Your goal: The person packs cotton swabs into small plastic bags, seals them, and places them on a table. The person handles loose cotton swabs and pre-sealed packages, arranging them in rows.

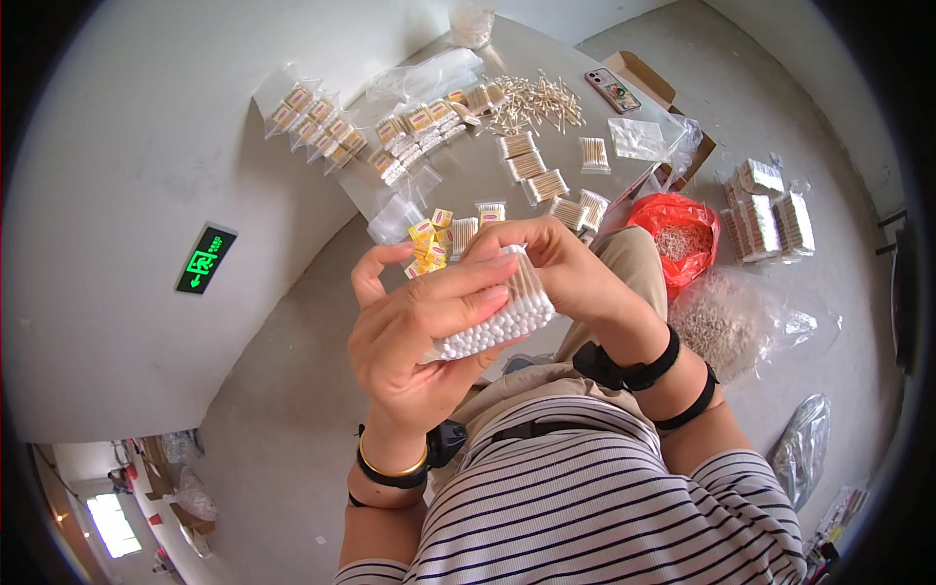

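A clear pack of cotton swabs (499, 326) is held up over my lap, its white cotton tips facing me. My left hand (414, 336) grips it from the left, fingers laid across the top and thumb below. My right hand (558, 261) is closed at the pack's far right end, with the fingertips partly hidden behind it. Just beyond my left fingers, several small yellow cards (427, 244) lie on the table's near edge. Bundles of swabs (542, 185) rest farther up the grey table (468, 161).
Loose cotton swabs (534, 103) are heaped at the far side, near a phone (612, 90). Filled packs (419, 132) line the left. On the right floor are a red bag (673, 219), a clear bag of swabs (726, 317) and stacked packs (765, 219).
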Demonstrator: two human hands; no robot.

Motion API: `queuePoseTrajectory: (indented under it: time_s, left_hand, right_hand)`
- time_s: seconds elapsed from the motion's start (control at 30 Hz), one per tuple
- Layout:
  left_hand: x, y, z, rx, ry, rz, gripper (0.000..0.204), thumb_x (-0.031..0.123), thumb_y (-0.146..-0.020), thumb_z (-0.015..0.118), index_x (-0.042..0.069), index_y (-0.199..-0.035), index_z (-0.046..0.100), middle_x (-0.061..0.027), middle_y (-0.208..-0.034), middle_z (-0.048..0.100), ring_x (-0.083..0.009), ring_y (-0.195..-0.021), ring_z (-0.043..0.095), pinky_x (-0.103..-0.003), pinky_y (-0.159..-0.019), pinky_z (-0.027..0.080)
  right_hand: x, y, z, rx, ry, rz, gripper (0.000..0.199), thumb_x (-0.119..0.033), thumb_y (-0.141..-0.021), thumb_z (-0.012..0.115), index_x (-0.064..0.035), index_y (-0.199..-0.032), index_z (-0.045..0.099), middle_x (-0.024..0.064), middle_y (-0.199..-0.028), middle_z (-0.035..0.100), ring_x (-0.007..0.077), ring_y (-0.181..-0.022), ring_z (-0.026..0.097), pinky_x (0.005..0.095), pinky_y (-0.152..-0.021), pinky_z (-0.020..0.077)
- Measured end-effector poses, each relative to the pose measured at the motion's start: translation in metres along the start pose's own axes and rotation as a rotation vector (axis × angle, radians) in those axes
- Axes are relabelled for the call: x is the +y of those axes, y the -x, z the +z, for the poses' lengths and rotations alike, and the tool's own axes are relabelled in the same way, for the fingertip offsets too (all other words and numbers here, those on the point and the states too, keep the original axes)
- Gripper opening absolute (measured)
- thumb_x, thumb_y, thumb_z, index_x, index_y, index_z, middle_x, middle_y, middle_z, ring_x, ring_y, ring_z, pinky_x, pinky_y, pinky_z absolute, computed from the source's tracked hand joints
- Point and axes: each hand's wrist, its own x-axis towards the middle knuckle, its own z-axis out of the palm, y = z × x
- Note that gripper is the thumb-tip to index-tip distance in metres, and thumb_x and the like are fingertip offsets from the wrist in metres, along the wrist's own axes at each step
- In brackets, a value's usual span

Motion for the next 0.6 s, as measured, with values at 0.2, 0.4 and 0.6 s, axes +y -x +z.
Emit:
queuePoseTrajectory:
  time_s: [0.2,0.4,0.6]
  left_hand:
    - [-0.006,0.003,0.000,0.013,0.020,-0.027,0.028,0.021,-0.077,0.087,0.013,-0.094,0.067,-0.0027,-0.099,0.079,-0.0147,-0.089,0.074,-0.040,-0.099,0.038]
    - [-0.008,0.003,-0.002,0.030,0.011,-0.012,0.025,0.020,-0.080,0.086,0.014,-0.095,0.066,-0.0022,-0.100,0.079,-0.0134,-0.091,0.074,-0.040,-0.098,0.039]
    - [-0.007,0.001,-0.006,0.009,0.012,0.016,0.025,0.017,-0.079,0.085,0.014,-0.098,0.068,-0.0014,-0.101,0.079,-0.0131,-0.092,0.074,-0.039,-0.097,0.039]
  right_hand:
    - [-0.002,0.001,0.000,-0.019,0.083,-0.041,0.013,-0.003,-0.095,0.067,0.0011,-0.107,0.070,0.0002,-0.104,0.068,0.0071,-0.096,0.062,0.0249,-0.085,0.0512]
    - [-0.011,0.004,0.000,-0.004,0.071,0.052,0.025,-0.013,-0.091,0.073,-0.0003,-0.112,0.066,0.0006,-0.108,0.067,0.0076,-0.099,0.062,0.0256,-0.089,0.0497]
    - [-0.014,0.003,-0.001,-0.019,-0.164,0.140,0.034,-0.017,-0.089,0.078,-0.0013,-0.115,0.062,0.0006,-0.111,0.066,0.0063,-0.100,0.063,0.0245,-0.089,0.0511]
